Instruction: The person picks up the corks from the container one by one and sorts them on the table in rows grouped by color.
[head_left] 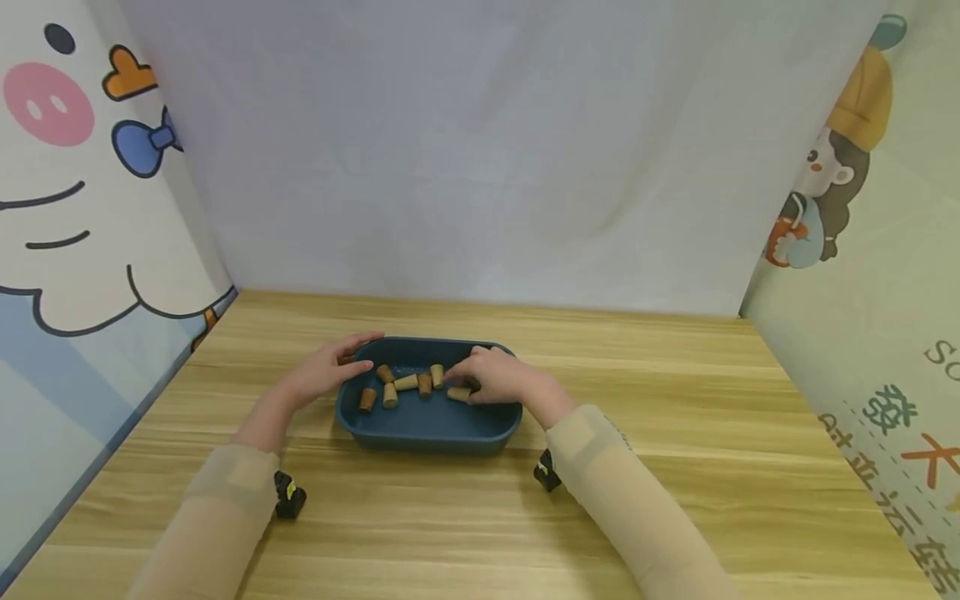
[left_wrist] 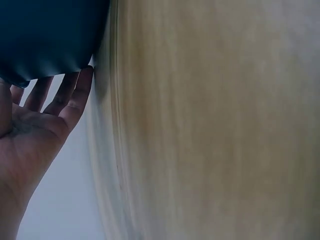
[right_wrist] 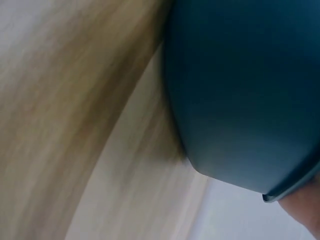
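Observation:
A dark teal oblong basin [head_left: 427,444] stands on the table with several tapered cork stoppers in it, some darker brown. At its left end my left hand [head_left: 322,372] holds the rim, thumb over the edge and fingers along the outside. In the left wrist view, the fingertips [left_wrist: 86,75] meet the outer wall. Over the basin's right end reaches my right hand [head_left: 497,377], its thumb and forefinger spread above a light cork stopper [head_left: 459,393]. Another pale cork [head_left: 437,376] lies close by the forefinger tip. The right wrist view shows mostly the basin's outer wall [right_wrist: 240,100].
The wooden table [head_left: 660,433] extends around the basin. A pale cloth [head_left: 480,167] hangs along its back edge, with printed cloths at both sides. A small black device shows beside each wrist, the left [head_left: 288,496] and right [head_left: 547,471].

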